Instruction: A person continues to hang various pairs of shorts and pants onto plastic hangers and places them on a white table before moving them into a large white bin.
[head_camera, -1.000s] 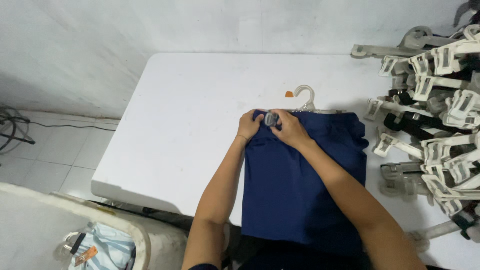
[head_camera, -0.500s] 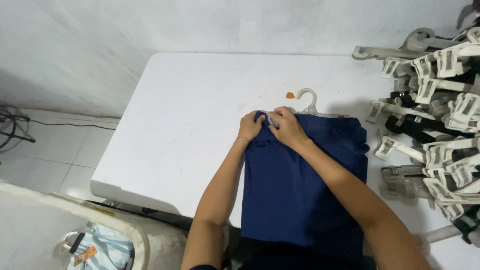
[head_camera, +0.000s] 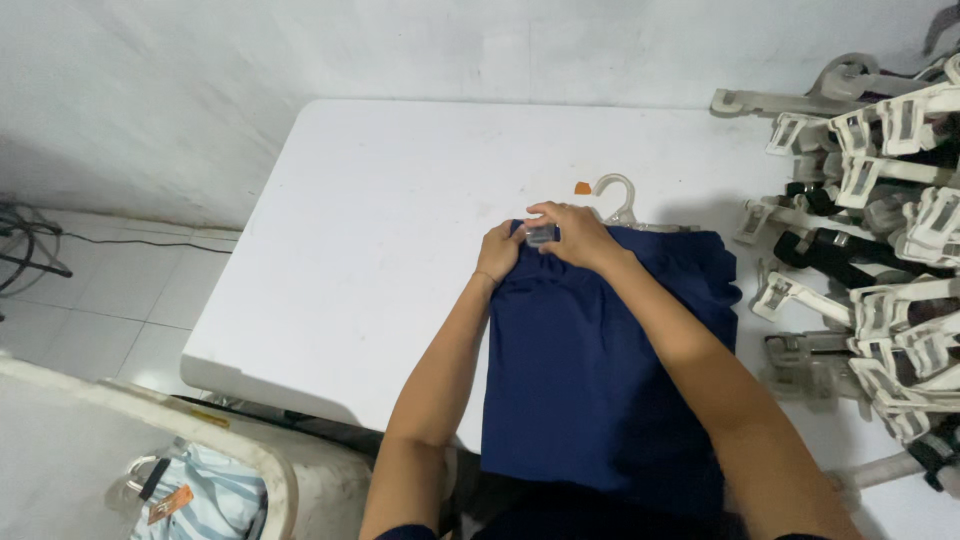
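Observation:
A dark blue garment (head_camera: 590, 380) lies flat on the white table (head_camera: 390, 230), its lower end hanging over the near edge. A pale plastic clip hanger (head_camera: 615, 200) lies across the garment's top edge, hook pointing away from me. My left hand (head_camera: 499, 250) grips the garment's top left corner. My right hand (head_camera: 572, 233) presses on the hanger's left clip (head_camera: 541, 236) at that same edge. Both hands touch there.
A large heap of pale plastic clip hangers (head_camera: 880, 220) fills the table's right side. A small orange tag (head_camera: 582, 188) lies by the hook. Below left stands a white bin (head_camera: 140, 460) with striped cloth inside. Cables (head_camera: 30, 240) lie on the tiled floor.
Both hands stay at the garment's top left corner on the clip; the fingers have shifted slightly. The garment and hanger have not moved.

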